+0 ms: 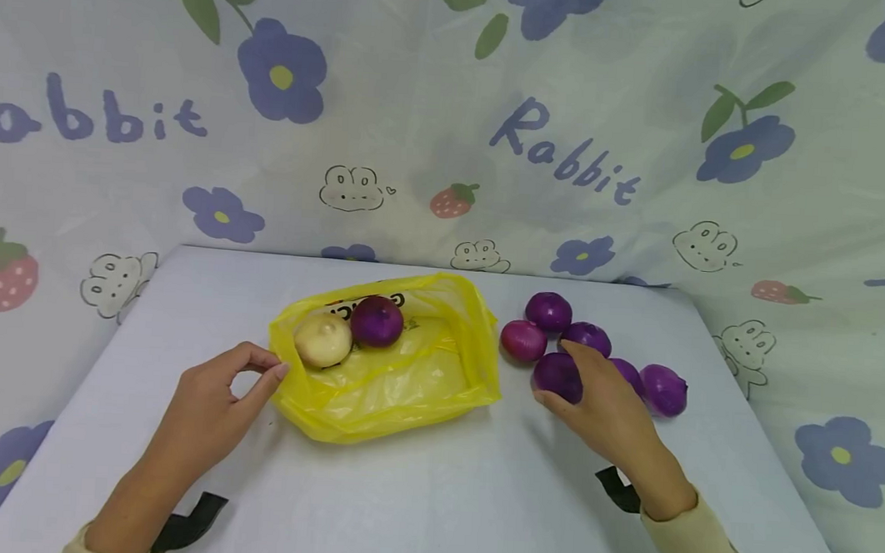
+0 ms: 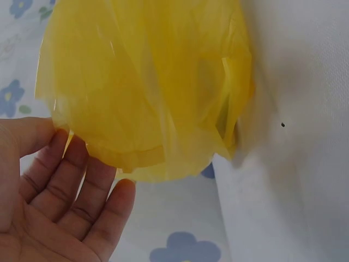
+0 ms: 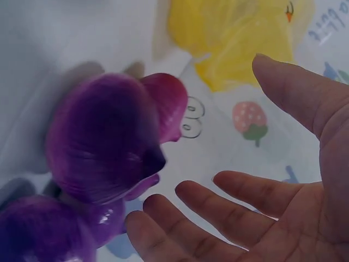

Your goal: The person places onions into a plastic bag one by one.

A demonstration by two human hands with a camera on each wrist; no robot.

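Observation:
A yellow plastic bag (image 1: 405, 416) lies with its mouth spread on the table, holding a pale peeled onion (image 1: 322, 339) and a red onion (image 1: 377, 321). At the bag's left rim, my left hand (image 1: 214, 398) pinches the plastic between thumb and fingertips; the left wrist view shows the yellow film (image 2: 142, 82) at the fingertips. My right hand (image 1: 612, 402) reaches over a dark red onion (image 1: 556, 378), thumb and fingers spread around it. In the right wrist view these fingers (image 3: 234, 210) stand apart from the large onion (image 3: 103, 136).
Several other red onions cluster right of the bag, among them a pinkish one (image 1: 523, 341), one at the back (image 1: 549, 312) and one at the far right (image 1: 664, 391). A patterned curtain (image 1: 390, 123) hangs behind the white table (image 1: 430, 510).

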